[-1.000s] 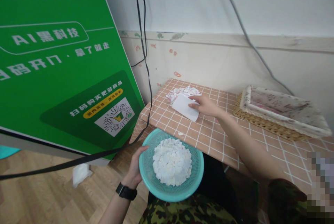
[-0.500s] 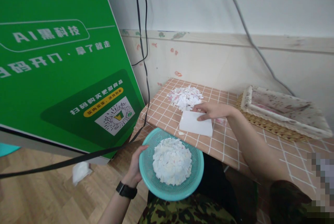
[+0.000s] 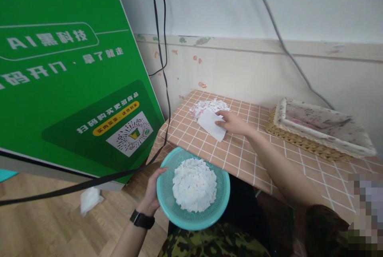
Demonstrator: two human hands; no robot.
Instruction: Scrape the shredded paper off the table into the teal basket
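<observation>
With our left hand [image 3: 154, 189] we gripped the side of a green basin [image 3: 224, 187], the thumb upon its rim and the other fingers mostly hidden beneath. The basin was just before the table [image 3: 239, 159], and white scraps [image 3: 194, 185] were heaped inside it. Our right hand [image 3: 231, 122] was partly closed, and it pinched a white sheet [image 3: 211, 124] between thumb and fingers. This sheet was over the table, hiding in our view some part of a second pile [image 3: 209, 105]
</observation>
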